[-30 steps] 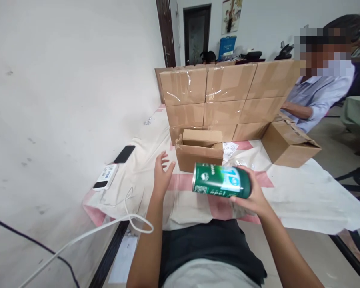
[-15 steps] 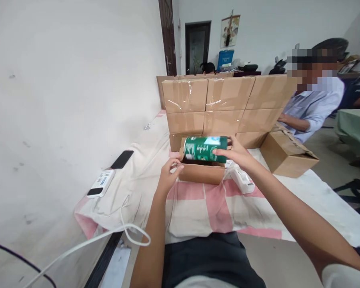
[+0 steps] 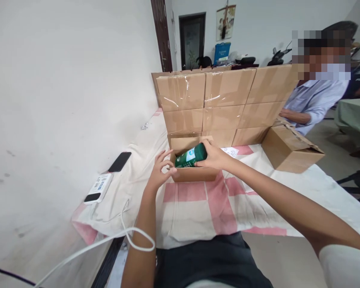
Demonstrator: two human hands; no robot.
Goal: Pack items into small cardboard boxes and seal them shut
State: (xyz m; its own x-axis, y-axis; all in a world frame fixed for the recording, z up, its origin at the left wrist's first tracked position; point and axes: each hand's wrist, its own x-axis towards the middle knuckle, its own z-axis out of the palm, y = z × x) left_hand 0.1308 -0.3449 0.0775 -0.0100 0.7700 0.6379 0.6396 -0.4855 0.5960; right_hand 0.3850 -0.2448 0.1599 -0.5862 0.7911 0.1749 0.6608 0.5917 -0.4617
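Can [image 3: 189, 156] lowered into box [image 3: 195, 175], axis sideways, left end dipped, right grip [image 3: 213, 157] clasping it

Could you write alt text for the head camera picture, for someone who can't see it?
A right hand holds a green can tilted into a small open cardboard box on a pink-checked cloth; the left hand touches the box's left edge. Sealed cartons are stacked behind, another person sitting beside them.
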